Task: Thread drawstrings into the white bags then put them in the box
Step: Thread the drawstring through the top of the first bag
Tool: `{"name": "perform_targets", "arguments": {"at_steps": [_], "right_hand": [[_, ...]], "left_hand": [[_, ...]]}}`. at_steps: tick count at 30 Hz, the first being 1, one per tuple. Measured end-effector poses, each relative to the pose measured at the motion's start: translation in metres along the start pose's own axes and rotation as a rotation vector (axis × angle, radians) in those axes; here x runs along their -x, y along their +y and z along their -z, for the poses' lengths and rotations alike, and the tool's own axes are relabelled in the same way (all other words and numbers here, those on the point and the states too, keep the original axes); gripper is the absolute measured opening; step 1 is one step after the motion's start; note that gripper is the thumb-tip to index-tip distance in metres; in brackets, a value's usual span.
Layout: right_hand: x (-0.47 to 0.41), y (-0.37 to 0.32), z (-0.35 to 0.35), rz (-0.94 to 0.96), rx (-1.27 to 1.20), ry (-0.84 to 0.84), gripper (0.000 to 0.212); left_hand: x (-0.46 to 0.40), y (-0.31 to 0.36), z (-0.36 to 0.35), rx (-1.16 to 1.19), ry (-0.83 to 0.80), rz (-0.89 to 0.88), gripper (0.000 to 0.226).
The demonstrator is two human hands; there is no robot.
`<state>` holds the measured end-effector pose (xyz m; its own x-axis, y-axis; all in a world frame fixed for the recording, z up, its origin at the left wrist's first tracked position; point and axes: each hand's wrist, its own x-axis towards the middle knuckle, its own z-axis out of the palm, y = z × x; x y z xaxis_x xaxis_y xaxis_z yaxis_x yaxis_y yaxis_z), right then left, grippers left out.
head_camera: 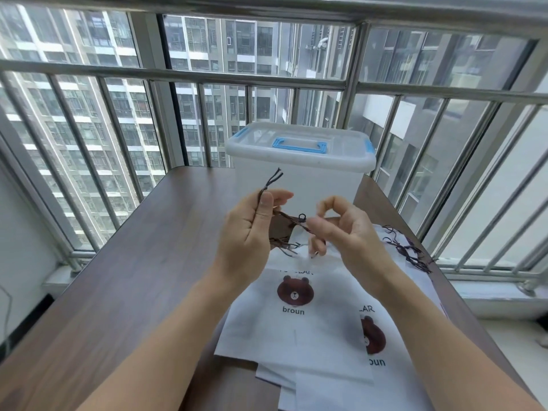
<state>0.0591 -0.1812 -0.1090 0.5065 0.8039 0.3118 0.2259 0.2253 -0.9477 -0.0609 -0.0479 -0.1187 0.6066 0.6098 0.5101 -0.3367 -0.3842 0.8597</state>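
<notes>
Between the two raised hands: one dark cord [292, 222], stretched roughly level above the bags, frayed end [274, 178] standing up past the left thumb. Judged to be a drawstring being sorted or readied for threading; which bag it serves cannot be told.

Left hand [255, 229]: thumb and fingers pinched on the cord near its knotted end, palm turned inward, holding it taut.

Right hand [341, 229]: fingers curled, thumb and forefinger pinching the cord's other stretch. A small loop [302, 216] shows just beside the thumb. The grip is partly blurred.

Bags [296, 330]: white, printed with a brown bear head and the word "broun", lying flat and overlapping on the bench directly under the hands, close for reach. Top bag's mouth faces away from the person, with loose cord ends [283, 247] at that edge; whether it is threaded cannot be told.

Spare cords [410, 252]: dark tangle at the far right of the bags, near the bench edge, within reach of the right hand.

Box [299, 170]: translucent, blue handle and clips, lid on, at the far end of the bench behind the hands. It must be opened before bags go in.

Bench [142, 262]: dark wood-grain top, set against a railed window.
</notes>
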Motion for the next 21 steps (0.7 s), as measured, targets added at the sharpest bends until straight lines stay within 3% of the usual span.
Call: {"name": "perform_targets", "arguments": {"at_steps": [3,7,12,14,21], "right_hand": [[0.001,0.0,-0.004,-0.04,0.065,-0.097,0.054],[-0.003,0.002,-0.01,-0.154,-0.055,-0.122,0.079],[-0.007,0.002,-0.004,-0.232,-0.402,0.013,0.05],[-0.008,0.002,-0.006,-0.288,-0.541,0.039,0.052],[-0.004,0.0,-0.01,-0.451,-0.404,-0.078,0.061]], "left_hand": [[0.005,0.008,-0.009,0.404,-0.05,0.197,0.045],[0.008,0.013,-0.019,0.647,-0.064,0.289,0.045],[0.006,0.013,-0.023,0.725,-0.047,0.304,0.043],[0.006,0.011,-0.023,0.738,-0.05,0.308,0.042],[0.01,0.009,-0.022,0.617,-0.142,0.248,0.045]]}}
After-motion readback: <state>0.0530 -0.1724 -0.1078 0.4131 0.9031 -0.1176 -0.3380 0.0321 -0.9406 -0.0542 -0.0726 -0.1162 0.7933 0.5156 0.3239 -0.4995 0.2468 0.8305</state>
